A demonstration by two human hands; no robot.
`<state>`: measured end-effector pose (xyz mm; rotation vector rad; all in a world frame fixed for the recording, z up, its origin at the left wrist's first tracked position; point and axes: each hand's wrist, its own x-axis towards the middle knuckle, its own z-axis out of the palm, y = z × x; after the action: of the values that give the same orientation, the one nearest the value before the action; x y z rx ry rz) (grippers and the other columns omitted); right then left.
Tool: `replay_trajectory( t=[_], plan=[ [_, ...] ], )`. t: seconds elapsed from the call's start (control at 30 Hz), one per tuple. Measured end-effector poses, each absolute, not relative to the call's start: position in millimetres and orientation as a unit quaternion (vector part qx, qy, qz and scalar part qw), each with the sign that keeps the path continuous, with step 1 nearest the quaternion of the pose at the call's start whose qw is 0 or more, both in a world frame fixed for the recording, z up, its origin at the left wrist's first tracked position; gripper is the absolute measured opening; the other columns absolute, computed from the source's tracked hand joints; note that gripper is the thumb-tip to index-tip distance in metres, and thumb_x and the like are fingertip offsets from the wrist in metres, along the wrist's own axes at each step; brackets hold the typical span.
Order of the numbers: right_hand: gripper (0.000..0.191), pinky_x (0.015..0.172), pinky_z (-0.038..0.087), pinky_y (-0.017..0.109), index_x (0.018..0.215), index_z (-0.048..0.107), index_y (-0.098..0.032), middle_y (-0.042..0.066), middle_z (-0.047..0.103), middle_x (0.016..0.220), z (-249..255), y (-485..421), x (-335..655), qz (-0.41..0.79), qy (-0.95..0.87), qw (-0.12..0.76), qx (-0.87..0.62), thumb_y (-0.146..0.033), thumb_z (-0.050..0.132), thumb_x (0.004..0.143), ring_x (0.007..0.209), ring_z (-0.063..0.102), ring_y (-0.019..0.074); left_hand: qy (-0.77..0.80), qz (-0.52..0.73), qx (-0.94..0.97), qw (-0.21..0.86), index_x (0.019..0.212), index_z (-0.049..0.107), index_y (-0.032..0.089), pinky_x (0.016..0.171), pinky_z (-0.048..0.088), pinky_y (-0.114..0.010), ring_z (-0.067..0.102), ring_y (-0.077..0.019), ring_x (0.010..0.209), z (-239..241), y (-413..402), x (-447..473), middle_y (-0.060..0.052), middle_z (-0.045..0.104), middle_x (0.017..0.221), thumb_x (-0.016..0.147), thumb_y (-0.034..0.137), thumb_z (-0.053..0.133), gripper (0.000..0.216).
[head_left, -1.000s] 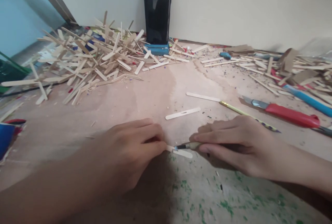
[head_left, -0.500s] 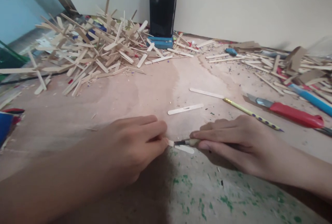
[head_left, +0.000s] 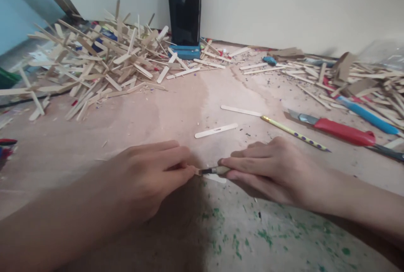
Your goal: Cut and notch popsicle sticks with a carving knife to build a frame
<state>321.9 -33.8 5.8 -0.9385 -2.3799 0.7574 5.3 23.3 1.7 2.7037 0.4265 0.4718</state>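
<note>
Low in the middle of the frame the two hands meet over a popsicle stick (head_left: 218, 178) that lies flat on the worn tabletop (head_left: 158, 112). Only its right end shows, pale against green paint flecks. The left hand (head_left: 151, 179) comes in from the lower left with its fingers curled, the fingertips bunched and pressing down on the stick's near end. The right hand (head_left: 271, 171) reaches in from the lower right, fingers clenched along the handle of a small craft knife (head_left: 214, 170). The knife's dark tip lies on the stick just beside the left fingertips. Just above the hands lies a slotted stick (head_left: 215, 130), and a plain stick (head_left: 240, 110) sits a little higher. A yellow pencil (head_left: 293, 133) slants away beside the right hand's knuckles. Further right lie a red utility knife (head_left: 341, 132) and a blue tool (head_left: 366, 114) among scraps. A big heap of sticks (head_left: 101, 62) fills the upper left. At top centre a black phone (head_left: 184, 7) stands upright in a blue stand (head_left: 188, 51) against the wall.
</note>
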Motion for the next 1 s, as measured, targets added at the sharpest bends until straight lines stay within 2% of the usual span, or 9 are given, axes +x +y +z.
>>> replay_trajectory(
  t=[0.2,0.37,0.47,0.67,0.93,1.0],
  plan=[
    [0.023,0.073,0.056,0.026,0.122,0.084,-0.014,0.008,0.088,0.106,6,-33,327,0.289,-0.864,0.244,-0.332,-0.023,0.062,0.126,0.087,0.082,0.0146,0.147,0.178,0.954,0.190,0.118,0.078,0.024,0.083,0.059,-0.024,0.079,-0.0150,0.099,4,25,7,0.001,0.084,0.119,0.112,0.000,0.047,0.040],
    [0.022,0.071,0.055,0.026,0.122,0.083,-0.014,0.008,0.088,0.105,6,-32,327,0.278,-0.870,0.241,-0.329,-0.023,0.063,0.125,0.083,0.080,0.0144,0.163,0.130,0.960,0.188,0.108,0.084,0.019,0.081,0.061,-0.026,0.079,-0.0178,0.091,18,24,10,-0.002,0.084,0.107,0.107,-0.004,0.043,0.047],
    [0.024,0.068,0.054,0.026,0.119,0.083,-0.014,0.008,0.087,0.103,6,-33,324,0.268,-0.873,0.236,-0.333,-0.024,0.062,0.126,0.079,0.079,0.0142,0.167,0.119,0.960,0.190,0.106,0.085,0.018,0.079,0.061,-0.026,0.079,-0.0175,0.090,25,23,12,-0.003,0.084,0.107,0.111,-0.002,0.039,0.050],
    [0.024,0.070,0.056,0.025,0.116,0.083,-0.015,0.009,0.088,0.104,8,-32,323,0.268,-0.872,0.231,-0.337,-0.024,0.062,0.125,0.081,0.081,0.0143,0.168,0.119,0.959,0.195,0.107,0.086,0.018,0.078,0.061,-0.025,0.080,-0.0180,0.089,28,24,15,-0.003,0.084,0.107,0.106,-0.003,0.041,0.050],
    [0.023,0.072,0.056,0.025,0.125,0.083,-0.012,0.008,0.088,0.105,4,-33,327,0.256,-0.876,0.242,-0.330,-0.024,0.063,0.125,0.082,0.080,0.0138,0.171,0.106,0.958,0.203,0.110,0.086,0.020,0.081,0.059,-0.025,0.079,-0.0170,0.093,23,23,8,-0.001,0.085,0.111,0.113,0.001,0.040,0.049],
    [0.023,0.068,0.054,0.027,0.122,0.083,-0.012,0.008,0.087,0.102,3,-33,325,0.246,-0.878,0.241,-0.332,-0.024,0.064,0.125,0.077,0.079,0.0141,0.170,0.115,0.959,0.194,0.110,0.086,0.019,0.081,0.059,-0.026,0.079,-0.0173,0.094,24,23,8,-0.002,0.084,0.111,0.111,-0.001,0.040,0.050]
  ],
)
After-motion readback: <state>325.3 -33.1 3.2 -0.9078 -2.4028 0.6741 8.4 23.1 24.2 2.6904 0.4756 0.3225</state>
